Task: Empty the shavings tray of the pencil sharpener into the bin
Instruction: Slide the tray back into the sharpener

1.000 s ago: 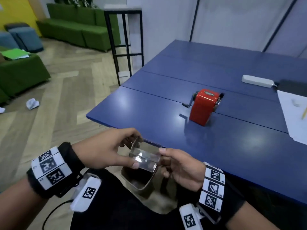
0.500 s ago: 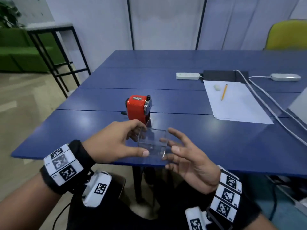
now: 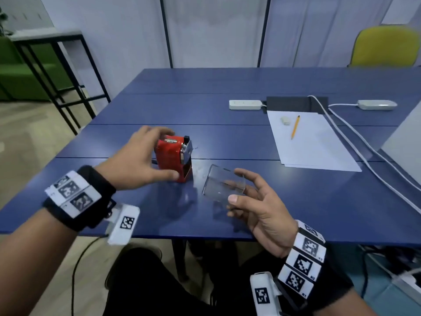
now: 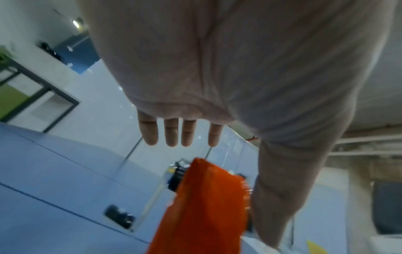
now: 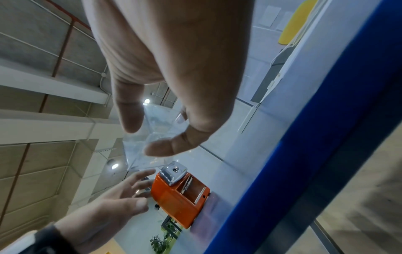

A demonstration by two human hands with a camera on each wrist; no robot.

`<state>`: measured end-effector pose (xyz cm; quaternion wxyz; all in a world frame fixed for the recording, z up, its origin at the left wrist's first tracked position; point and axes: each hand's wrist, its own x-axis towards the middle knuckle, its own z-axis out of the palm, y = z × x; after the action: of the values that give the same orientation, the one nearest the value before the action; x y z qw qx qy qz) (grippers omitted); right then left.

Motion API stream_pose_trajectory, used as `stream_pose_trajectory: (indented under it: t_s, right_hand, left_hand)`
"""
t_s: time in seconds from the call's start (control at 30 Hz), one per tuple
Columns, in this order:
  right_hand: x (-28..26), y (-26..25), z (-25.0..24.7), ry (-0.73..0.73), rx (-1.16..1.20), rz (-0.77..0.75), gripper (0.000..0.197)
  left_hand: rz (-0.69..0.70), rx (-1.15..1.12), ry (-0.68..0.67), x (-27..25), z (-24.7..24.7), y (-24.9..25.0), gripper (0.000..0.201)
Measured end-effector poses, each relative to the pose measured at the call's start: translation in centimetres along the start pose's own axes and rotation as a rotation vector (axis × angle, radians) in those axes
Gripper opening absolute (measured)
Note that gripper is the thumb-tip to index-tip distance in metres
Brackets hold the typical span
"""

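Observation:
The red pencil sharpener (image 3: 174,158) stands on the blue table (image 3: 296,201), and its tray slot (image 3: 187,173) gapes empty toward me. My left hand (image 3: 163,153) arches over it, fingers (image 4: 172,132) straight above its top and thumb by its lower front. No firm grip shows. To the right, my right hand (image 3: 237,185) pinches the clear plastic shavings tray (image 3: 224,184) just above the table. Seen in the right wrist view, the tray (image 5: 156,130) looks empty and hangs above the sharpener (image 5: 178,197). No bin is in view.
White paper (image 3: 319,151) with a pencil (image 3: 295,126) and an eraser (image 3: 286,120) lies at the right. Behind it are two power strips (image 3: 245,104) and white cables (image 3: 364,156). A yellow chair (image 3: 385,45) stands at the far side and a black metal frame (image 3: 57,71) at the left.
My view swung from the bin below the table edge up to the tabletop. The left hand let go of the tray and reached to the sharpener. The right hand carried the tray over the table.

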<state>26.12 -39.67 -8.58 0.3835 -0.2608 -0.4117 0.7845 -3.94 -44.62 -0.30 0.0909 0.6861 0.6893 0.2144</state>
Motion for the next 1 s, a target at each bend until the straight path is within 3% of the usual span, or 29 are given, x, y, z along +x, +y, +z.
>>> stream_pose_trajectory:
  t_s: [0.07,0.13,0.4,0.57,0.73,1.0]
  right_hand:
    - [0.3,-0.1,-0.2,0.02,-0.013,0.018,0.063]
    - [0.7,-0.2,-0.3,0.043,-0.036,0.03,0.058]
    - [2.0,0.3,0.3,0.098,-0.135,0.047,0.053]
    - [2.4,0.8,0.5,0.126,-0.163,0.059,0.053]
    - [2.6,1.5,0.7,0.125,-0.21,0.06,0.062]
    - [2.2,2.8,1.1,0.108,-0.486,0.066,0.063]
  left_hand:
    - [-0.145,0.077,-0.07,1.7,-0.2,-2.4,0.117]
    - [-0.194,0.031,-0.148,3.3,0.3,-4.1,0.125]
    - [-0.154,-0.198,-0.209,5.9,1.7,-5.6,0.099]
    - [-0.143,-0.173,-0.179,5.5,2.0,-5.4,0.083]
    - [-0.076,-0.132,-0.191,4.0,2.2,-4.1,0.082]
    - [0.04,-0.114,-0.305,1.9,1.8,-1.8,0.086]
